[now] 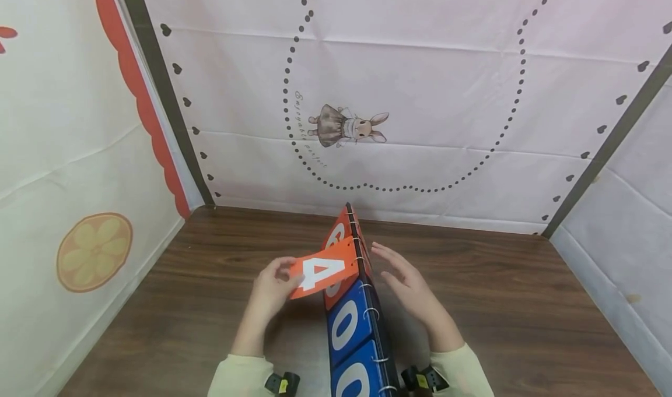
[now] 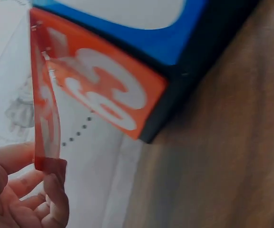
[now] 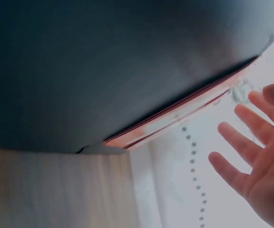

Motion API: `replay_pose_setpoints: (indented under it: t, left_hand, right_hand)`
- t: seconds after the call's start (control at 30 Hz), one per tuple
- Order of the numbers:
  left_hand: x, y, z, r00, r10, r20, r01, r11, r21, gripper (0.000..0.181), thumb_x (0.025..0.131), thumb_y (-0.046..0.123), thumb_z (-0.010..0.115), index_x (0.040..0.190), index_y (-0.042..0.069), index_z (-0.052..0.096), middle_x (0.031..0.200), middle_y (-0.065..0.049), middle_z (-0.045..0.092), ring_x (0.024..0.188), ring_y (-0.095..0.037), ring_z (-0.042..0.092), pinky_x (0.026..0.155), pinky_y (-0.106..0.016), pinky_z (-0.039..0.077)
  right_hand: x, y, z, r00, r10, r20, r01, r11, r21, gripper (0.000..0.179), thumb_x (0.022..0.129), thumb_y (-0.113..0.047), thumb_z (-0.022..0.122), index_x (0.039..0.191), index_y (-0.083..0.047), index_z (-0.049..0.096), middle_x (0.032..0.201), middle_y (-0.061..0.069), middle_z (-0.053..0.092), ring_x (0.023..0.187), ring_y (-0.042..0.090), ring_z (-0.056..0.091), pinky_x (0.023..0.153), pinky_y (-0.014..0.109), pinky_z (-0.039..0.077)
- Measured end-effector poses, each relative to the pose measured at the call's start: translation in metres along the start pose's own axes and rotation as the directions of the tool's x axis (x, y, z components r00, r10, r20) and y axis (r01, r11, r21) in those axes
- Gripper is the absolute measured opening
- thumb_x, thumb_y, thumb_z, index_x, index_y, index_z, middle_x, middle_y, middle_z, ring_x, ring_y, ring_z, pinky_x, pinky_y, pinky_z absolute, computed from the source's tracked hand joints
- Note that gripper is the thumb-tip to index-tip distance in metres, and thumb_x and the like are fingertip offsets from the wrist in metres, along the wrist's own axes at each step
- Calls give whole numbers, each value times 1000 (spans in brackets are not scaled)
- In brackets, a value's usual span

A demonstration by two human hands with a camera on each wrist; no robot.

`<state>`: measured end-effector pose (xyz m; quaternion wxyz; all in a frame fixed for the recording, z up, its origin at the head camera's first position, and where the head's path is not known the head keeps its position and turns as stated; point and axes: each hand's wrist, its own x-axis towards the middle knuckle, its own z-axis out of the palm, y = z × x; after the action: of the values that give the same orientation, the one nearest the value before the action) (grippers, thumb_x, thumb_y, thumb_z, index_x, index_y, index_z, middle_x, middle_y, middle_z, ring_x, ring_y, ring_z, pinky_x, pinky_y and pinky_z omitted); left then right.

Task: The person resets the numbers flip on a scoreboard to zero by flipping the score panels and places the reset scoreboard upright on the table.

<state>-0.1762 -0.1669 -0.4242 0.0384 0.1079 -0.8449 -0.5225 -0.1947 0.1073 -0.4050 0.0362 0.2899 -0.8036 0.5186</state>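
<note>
A flip scoreboard (image 1: 387, 350) with a black frame and metal rings stands on edge between the hands. In the head view my left hand (image 1: 270, 289) pinches the outer edge of an orange number card (image 1: 343, 256) marked 4. That card is lifted away from the board's left face, its other edge still on the rings. The left wrist view shows thumb and fingers at the card's (image 2: 46, 118) lower corner, with an orange card (image 2: 149, 95) showing a 3 behind it. My right hand (image 1: 412, 292) is beside the board's right face, fingers extended and spread, holding nothing.
Blue cards (image 1: 350, 321) showing 0 hang on the near part of the board. Brown wood-grain table (image 1: 525, 315) lies beneath. White printed cloth (image 1: 420, 94) walls rise at the back and both sides, and black wrist cameras (image 1: 283, 383) sit at the sleeves.
</note>
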Motion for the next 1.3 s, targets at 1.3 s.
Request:
replay_pose_setpoints:
  t: [1.3]
  left_hand:
    - [-2,-17,55,963,19,269,-25,1000,19,55,87,35,63,135,12,46,121,-14,47,84,-23,53,68,-35,52]
  right_hand:
    - [-14,23,0,932,350,98,-343,936,-79,50,88,-7,54,136,-22,47,132,5,51,123,32,42,96,59,34]
